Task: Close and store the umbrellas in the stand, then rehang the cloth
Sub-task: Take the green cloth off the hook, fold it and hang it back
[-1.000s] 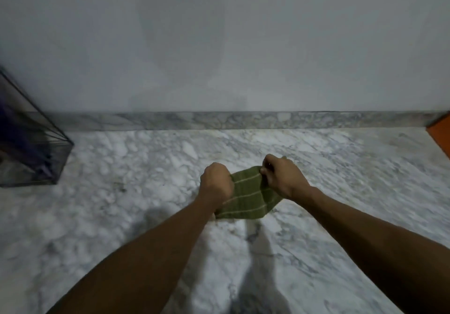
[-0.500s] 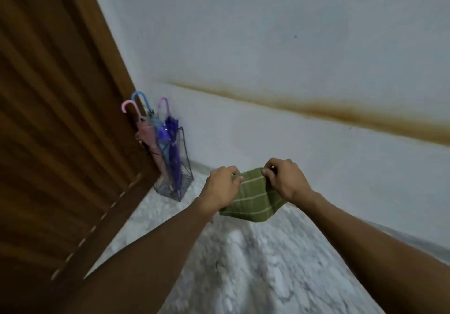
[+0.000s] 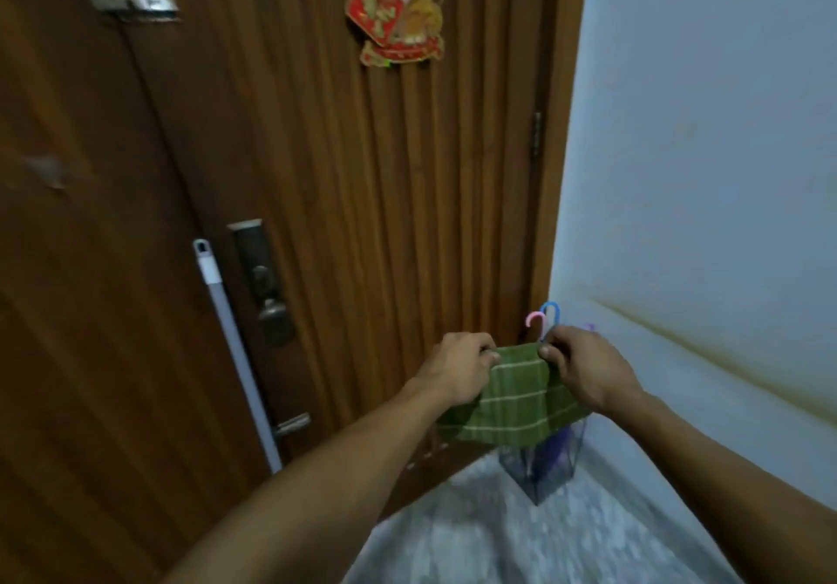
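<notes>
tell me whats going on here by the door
A person is holding a green checked cloth up in front of a wooden door, the left hand and right hand each gripping a top corner. The umbrellas are already closed and standing in the clear stand in the corner by the wall, partly hidden behind the cloth. The cloth is not hung yet.

Stand [image 3: 539,470] in corner, door [image 3: 317,175] left, wall [image 3: 702,175] rt.
</notes>
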